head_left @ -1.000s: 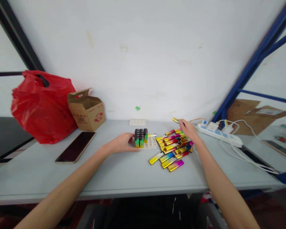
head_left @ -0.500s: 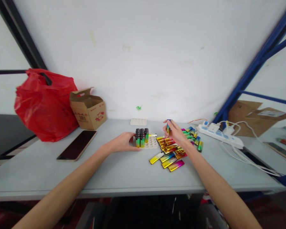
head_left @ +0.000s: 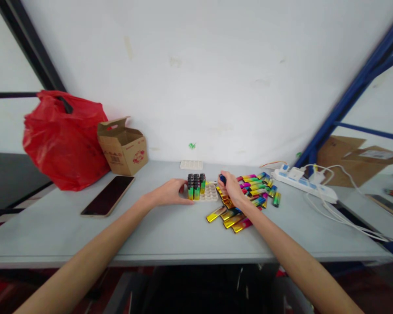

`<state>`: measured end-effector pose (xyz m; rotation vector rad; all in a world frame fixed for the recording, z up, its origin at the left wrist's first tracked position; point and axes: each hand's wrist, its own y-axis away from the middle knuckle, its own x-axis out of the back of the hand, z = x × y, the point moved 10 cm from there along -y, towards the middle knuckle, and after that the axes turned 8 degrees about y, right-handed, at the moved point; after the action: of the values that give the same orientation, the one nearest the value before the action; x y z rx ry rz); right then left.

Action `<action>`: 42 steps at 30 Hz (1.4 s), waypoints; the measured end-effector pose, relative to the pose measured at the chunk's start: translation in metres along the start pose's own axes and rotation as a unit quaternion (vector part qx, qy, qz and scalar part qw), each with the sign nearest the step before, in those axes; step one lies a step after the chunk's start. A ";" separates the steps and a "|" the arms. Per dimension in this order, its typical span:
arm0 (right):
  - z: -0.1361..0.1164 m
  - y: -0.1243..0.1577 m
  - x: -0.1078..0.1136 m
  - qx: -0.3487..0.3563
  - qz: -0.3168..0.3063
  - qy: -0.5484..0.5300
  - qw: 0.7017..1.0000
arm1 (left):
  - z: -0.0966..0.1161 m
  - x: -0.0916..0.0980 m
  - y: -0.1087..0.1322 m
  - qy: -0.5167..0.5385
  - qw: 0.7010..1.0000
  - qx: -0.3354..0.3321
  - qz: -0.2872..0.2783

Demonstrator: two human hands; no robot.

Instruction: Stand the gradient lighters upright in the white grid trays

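Note:
A white tray (head_left: pixel 211 193) with round holes lies mid-table. Black-topped lighters (head_left: pixel 194 187) with green-and-yellow bodies stand upright in its left part. My left hand (head_left: pixel 170 192) curves round that end, thumb at the front corner and fingers at the back, gripping the tray. To the right of the tray, my right hand (head_left: pixel 229 186) is closed on a lighter whose dark blue end shows above the fist; the rest of it is hidden. Under and beyond this hand spreads a pile of shiny multicoloured lighters (head_left: pixel 257 187), several of them gold, nearest the front edge.
A second white tray (head_left: pixel 191 165) lies by the wall. On the left are a phone (head_left: pixel 108 196), an open cardboard box (head_left: pixel 126 150) and a red plastic bag (head_left: pixel 65 144). A power strip (head_left: pixel 304 185) with white cables and a blue metal frame (head_left: pixel 340 104) stand right.
My right hand has moved left and slightly down toward the tray with the lighter, which is now mostly covered by the fingers. My left hand stays at the tray. The view has shifted slightly.

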<state>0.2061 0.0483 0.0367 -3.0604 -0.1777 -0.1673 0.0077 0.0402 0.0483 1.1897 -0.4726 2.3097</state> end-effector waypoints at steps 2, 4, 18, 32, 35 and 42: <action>-0.001 0.001 -0.002 0.006 -0.001 0.008 1.000 | 0.000 0.000 0.000 0.003 1.000 0.005 -0.002; -0.003 0.002 -0.003 0.013 -0.004 0.012 1.000 | 0.000 -0.001 0.000 0.005 1.000 0.007 -0.009; 0.004 0.000 -0.009 0.001 -0.016 0.009 1.000 | 0.000 -0.001 0.000 0.008 1.000 -0.001 -0.003; -0.061 0.032 -0.015 0.278 -0.003 0.336 0.900 | 0.007 0.000 0.002 0.041 0.999 -0.024 -0.006; -0.057 0.032 -0.018 0.254 0.001 0.326 0.911 | 0.008 0.000 0.003 0.049 0.998 -0.030 -0.007; -0.040 0.025 -0.034 0.263 -0.039 0.403 0.876 | 0.006 0.000 0.001 0.025 0.999 -0.028 -0.007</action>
<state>0.1711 0.0166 0.0710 -2.2114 -0.2353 -1.1469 0.0110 0.0359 0.0513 1.1016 -0.5065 2.2935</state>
